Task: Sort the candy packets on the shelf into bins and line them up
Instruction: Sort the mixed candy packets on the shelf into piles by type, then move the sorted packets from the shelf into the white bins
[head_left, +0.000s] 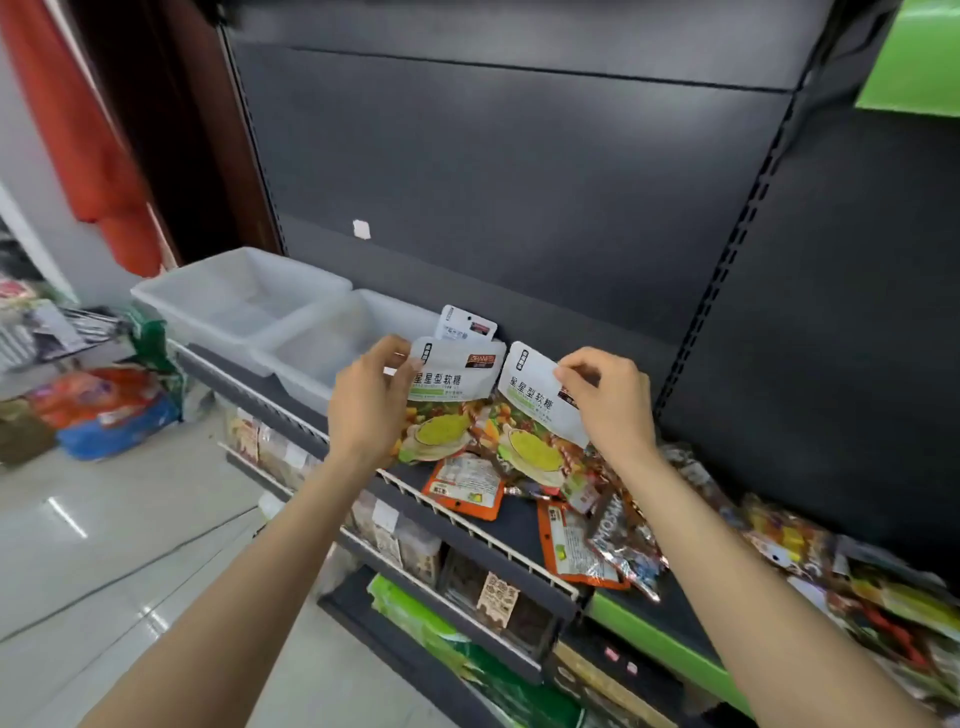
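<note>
My left hand (370, 400) pinches the top left edge of a white-topped candy packet (449, 400) with a green and fruit print. My right hand (608, 400) pinches the top right corner of a matching packet (530, 410). Both packets are held upright above the dark shelf (524, 525), side by side. A third white-topped packet (465, 325) stands behind them, at the right end of the nearer translucent bin (317, 358). Orange packets (465, 486) and silver packets (621, 540) lie loose on the shelf below my hands.
A second translucent bin (234, 296) sits left of the first. More mixed packets (779, 535) are piled on the shelf to the right. Lower shelves (452, 577) hold other goods. Bags (104, 410) lie on the tiled floor at left.
</note>
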